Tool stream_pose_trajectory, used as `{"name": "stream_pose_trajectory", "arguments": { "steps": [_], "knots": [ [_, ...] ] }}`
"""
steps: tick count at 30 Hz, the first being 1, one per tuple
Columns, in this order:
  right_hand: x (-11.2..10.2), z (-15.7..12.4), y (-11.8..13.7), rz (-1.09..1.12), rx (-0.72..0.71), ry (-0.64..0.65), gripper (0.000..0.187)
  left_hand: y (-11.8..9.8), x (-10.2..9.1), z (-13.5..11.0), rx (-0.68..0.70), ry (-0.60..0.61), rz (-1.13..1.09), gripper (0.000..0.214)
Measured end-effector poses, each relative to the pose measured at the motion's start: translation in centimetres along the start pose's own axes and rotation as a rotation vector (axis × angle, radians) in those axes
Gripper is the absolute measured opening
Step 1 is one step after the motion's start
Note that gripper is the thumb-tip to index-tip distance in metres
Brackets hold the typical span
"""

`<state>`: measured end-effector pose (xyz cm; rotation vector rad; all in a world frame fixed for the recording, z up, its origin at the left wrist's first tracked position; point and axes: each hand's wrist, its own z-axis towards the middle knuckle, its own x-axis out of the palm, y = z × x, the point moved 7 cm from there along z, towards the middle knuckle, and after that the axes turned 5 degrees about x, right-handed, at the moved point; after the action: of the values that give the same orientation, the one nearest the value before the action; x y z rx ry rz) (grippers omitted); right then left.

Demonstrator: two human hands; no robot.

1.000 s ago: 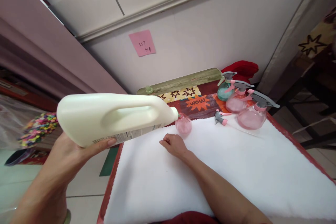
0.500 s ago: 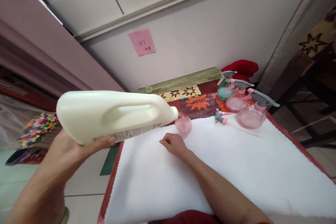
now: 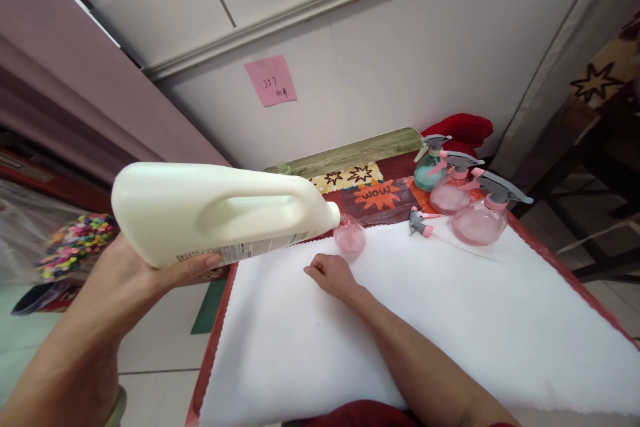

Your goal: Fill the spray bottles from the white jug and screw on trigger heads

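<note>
My left hand [image 3: 145, 270] supports a large pale detergent jug [image 3: 165, 207] from below, its thumb pressed along the labelled side. The jug lies tipped nearly level, its open neck at the mouth of a small round pink bottle [image 3: 350, 239]. That bottle has no spray head on and stands at the edge of the white fluffy mat [image 3: 430, 320]. Just in front of it, my right hand [image 3: 333, 275] rests on the mat with curled fingers; nothing shows in them. A loose grey-and-pink spray head [image 3: 420, 223] with a clear tube lies to the right.
Pink spray bottles [image 3: 480, 220] and a green spray bottle [image 3: 427, 172] stand at the back right. Behind the jug's neck is a pale green cap [image 3: 284, 169]. A white wall [image 3: 350, 93] with a pink note [image 3: 271, 81] rises behind the table.
The bottom of the jug has risen slightly with my left hand, so the jug tilts more toward the pink bottle. My right hand has stayed in place.
</note>
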<state>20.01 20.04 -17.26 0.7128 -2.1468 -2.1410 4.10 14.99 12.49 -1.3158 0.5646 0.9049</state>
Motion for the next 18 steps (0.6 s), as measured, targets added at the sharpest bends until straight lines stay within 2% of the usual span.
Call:
{"name": "stream_pose_trajectory", "arguments": {
  "steps": [9,12,15,18],
  "knots": [
    [-0.2,0.0,0.2,0.090,-0.057,-0.066,0.021,-0.9,-0.1,0.5,0.074,0.027,0.007,0.061],
    [-1.2,-0.3,1.1,0.226,-0.161,-0.178,0.013,-0.8,0.0,0.5,0.070,0.027,-0.012,0.062],
    [-2.8,-1.0,2.0,0.364,-0.285,-0.327,0.015,-0.5,0.1,0.5,0.040,0.041,-0.044,0.068],
    [-3.6,-1.4,2.2,0.404,-0.313,-0.390,0.018,-0.6,0.0,0.4,0.029,0.022,-0.049,0.073]
  ]
}}
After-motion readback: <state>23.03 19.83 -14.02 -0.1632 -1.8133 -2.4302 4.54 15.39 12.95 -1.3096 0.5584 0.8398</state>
